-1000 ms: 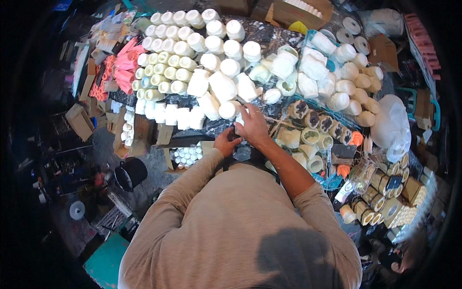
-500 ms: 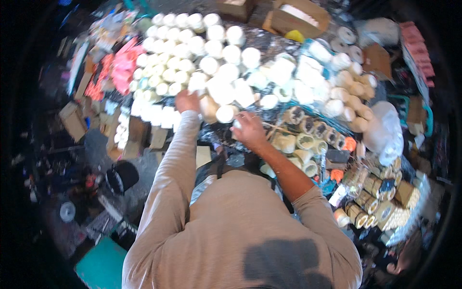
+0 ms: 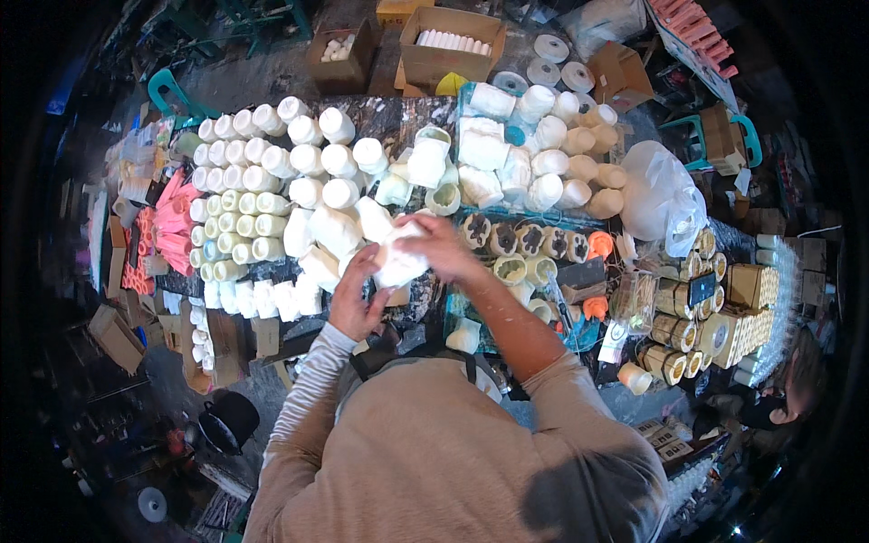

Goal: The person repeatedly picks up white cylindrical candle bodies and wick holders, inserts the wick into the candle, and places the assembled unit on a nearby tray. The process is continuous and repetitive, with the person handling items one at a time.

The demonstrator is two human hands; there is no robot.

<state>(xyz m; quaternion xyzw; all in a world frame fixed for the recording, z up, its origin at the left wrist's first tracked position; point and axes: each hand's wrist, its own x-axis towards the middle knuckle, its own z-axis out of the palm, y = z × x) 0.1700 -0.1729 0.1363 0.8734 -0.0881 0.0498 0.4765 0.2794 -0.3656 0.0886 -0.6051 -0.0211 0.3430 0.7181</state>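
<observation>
In front of my chest I hold a bright white, candle-like piece [image 3: 398, 264], roughly cylindrical and overexposed. My left hand [image 3: 356, 297] cups its lower left side, thumb and fingers bent around it. On its upper right side lies my right hand [image 3: 439, 246], fingers curled over it and slightly blurred. Several larger white cylinders [image 3: 334, 231] lie loosely just beyond and left of my hands. Past them stand rows of white cylinders [image 3: 308, 160] on the dark table [image 3: 398, 113]. Smaller cream cylinders [image 3: 237, 224] are grouped at the left.
White and cream cylinders [image 3: 546, 192] lie on a blue sheet at right, beside a clear plastic bag [image 3: 659, 190]. Nearer are hollow cream moulds or cups [image 3: 510, 269] and tied bundles [image 3: 674, 331]. Pink pieces [image 3: 176, 217] lie left; cardboard boxes [image 3: 445, 68] stand behind. A person [image 3: 786, 394] is at far right.
My hands, apart over the white pieces before, have come together on one piece. The view has shifted, and the picture is darker and sharper.
</observation>
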